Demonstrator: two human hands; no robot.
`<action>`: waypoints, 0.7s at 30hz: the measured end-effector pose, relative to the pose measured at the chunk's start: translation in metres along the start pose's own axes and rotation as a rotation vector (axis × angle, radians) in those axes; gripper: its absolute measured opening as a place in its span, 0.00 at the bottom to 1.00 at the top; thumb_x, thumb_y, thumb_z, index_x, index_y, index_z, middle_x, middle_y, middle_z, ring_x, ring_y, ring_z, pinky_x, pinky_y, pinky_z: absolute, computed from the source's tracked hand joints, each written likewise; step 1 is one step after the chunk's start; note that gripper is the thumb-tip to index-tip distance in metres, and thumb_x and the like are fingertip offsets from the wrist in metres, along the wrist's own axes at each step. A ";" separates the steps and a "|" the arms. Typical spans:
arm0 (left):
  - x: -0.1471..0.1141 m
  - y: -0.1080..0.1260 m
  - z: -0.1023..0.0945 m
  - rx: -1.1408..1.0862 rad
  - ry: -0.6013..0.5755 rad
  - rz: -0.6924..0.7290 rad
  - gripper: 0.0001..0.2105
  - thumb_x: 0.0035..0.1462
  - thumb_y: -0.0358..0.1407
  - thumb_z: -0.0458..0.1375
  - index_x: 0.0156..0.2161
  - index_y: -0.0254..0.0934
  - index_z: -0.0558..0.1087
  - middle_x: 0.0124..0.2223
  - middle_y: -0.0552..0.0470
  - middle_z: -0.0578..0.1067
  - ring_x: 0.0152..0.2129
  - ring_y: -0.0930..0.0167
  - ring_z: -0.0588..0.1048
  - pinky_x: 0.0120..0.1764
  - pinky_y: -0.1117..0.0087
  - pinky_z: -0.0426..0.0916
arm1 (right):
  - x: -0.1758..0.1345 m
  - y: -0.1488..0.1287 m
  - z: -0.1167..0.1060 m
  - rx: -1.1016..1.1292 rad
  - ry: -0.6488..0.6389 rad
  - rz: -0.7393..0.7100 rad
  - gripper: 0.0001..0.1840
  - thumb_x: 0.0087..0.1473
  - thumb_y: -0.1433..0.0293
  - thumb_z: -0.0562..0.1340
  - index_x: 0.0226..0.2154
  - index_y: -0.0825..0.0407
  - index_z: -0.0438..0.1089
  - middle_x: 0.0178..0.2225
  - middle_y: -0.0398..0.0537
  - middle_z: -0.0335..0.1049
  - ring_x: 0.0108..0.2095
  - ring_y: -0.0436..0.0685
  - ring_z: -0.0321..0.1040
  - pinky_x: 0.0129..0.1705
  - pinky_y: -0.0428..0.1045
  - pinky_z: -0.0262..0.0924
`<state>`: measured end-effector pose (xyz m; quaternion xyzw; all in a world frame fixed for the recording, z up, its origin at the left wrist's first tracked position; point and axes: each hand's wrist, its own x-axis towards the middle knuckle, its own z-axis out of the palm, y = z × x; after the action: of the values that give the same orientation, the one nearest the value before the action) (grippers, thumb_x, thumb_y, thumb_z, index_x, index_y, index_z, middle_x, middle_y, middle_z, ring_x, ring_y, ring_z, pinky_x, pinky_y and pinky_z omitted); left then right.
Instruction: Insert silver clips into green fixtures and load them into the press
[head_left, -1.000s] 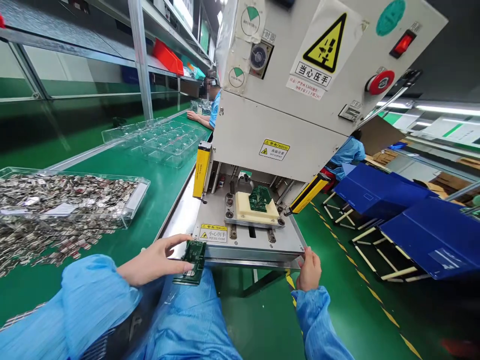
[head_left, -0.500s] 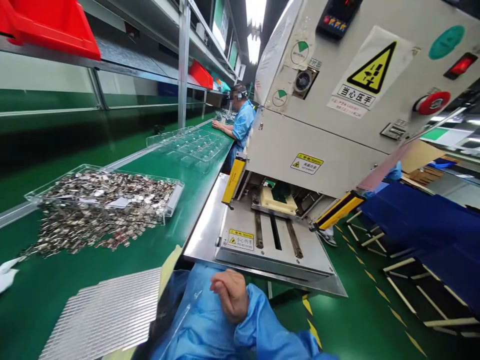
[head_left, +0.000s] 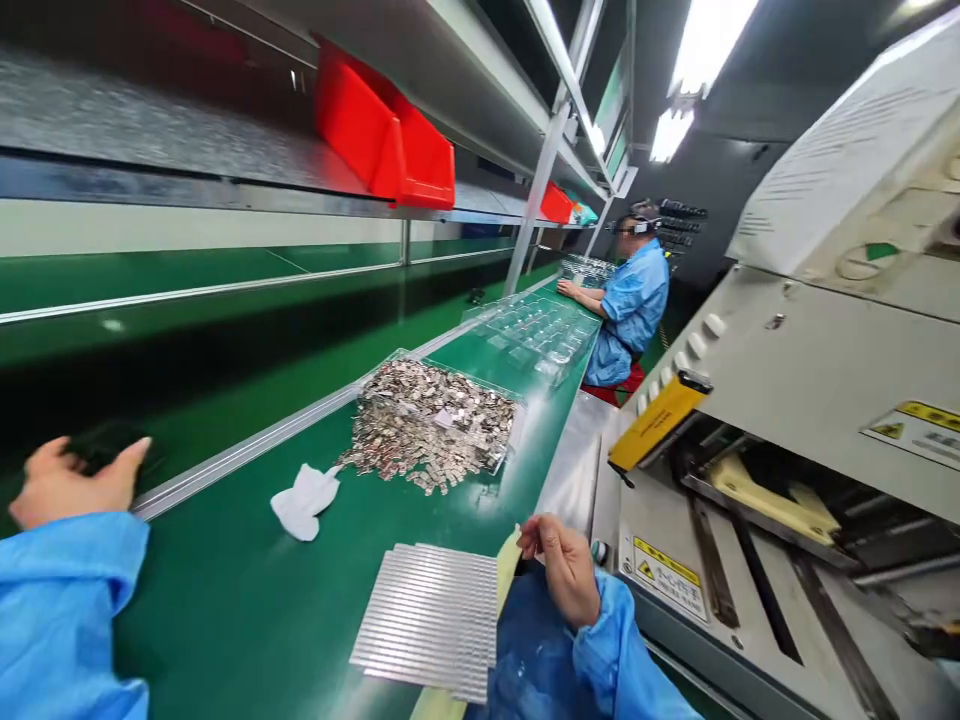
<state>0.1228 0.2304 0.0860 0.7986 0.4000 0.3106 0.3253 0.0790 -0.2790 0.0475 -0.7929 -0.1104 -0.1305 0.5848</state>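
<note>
At the far left, my left hand [head_left: 79, 490] is stretched over the bench's back edge, with its thumb and fingers around a dark object [head_left: 109, 450] that is hard to make out against the shadow. My right hand [head_left: 566, 570] is over my lap at the bench's front edge. Its fingers are curled into a pinch close to a pale yellow sheet [head_left: 508, 560]; whatever may be between the fingertips is hidden. Beside it, a stack of ridged silvery strips [head_left: 431, 620] lies on the yellow sheet.
Small metal pieces [head_left: 427, 420] heap in and around a clear tray. Nearby lie white crumpled paper [head_left: 306, 502] and clear trays [head_left: 540, 330]. A press machine [head_left: 825, 400] stands at right. Red bins [head_left: 427, 165] sit on the shelf; a person [head_left: 634, 290] in blue works farther along.
The view has swung left, away from the press. My left hand has come into view at the far left. My right hand has moved from my lap to beside the yellow sheet.
</note>
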 end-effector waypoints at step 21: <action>-0.025 -0.027 0.023 -0.333 0.068 -0.048 0.10 0.58 0.37 0.44 0.34 0.35 0.65 0.25 0.53 0.73 0.24 0.72 0.77 0.31 0.71 0.74 | 0.096 0.038 0.053 -0.182 -0.286 -0.016 0.34 0.54 0.39 0.56 0.20 0.52 0.68 0.13 0.39 0.53 0.15 0.51 0.51 0.19 0.45 0.43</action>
<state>0.1159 0.2159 0.0461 0.7129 0.3726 0.3917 0.4467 0.1855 -0.2370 0.0309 -0.8523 -0.1864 -0.0303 0.4877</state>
